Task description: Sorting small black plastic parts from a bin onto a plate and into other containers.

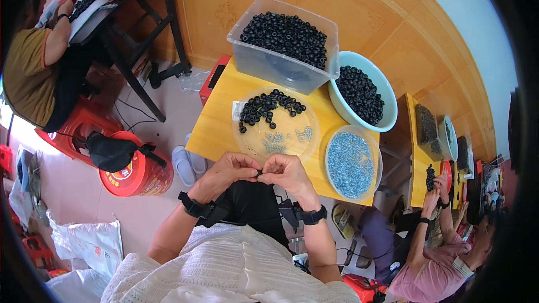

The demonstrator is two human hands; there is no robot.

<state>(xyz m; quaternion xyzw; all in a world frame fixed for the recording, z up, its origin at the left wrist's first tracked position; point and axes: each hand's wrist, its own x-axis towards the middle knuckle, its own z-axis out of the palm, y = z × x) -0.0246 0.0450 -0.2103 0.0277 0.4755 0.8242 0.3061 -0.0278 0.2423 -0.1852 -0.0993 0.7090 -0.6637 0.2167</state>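
My left hand (pixel 229 173) and my right hand (pixel 289 175) meet fingertip to fingertip in front of the table's near edge. Both pinch a small black ring-like part (pixel 259 173), mostly covered by the fingers. Just beyond them lies a clear round tray (pixel 310 130). Loose black ring-shaped pieces (pixel 259 110) are spread over its far half. Small silvery metal pieces (pixel 274 142) lie in its near half. To the right, a round dish (pixel 328 182) is filled with similar silvery pieces (pixel 349 163).
A clear bin (pixel 275 67) and a pale blue bowl (pixel 389 120), both full of black pieces, stand at the yellow table's (pixel 216 129) back. A red bucket (pixel 147 179) and slippers (pixel 184 165) are left. Co-workers sit left (pixel 31 73) and right (pixel 435 269).
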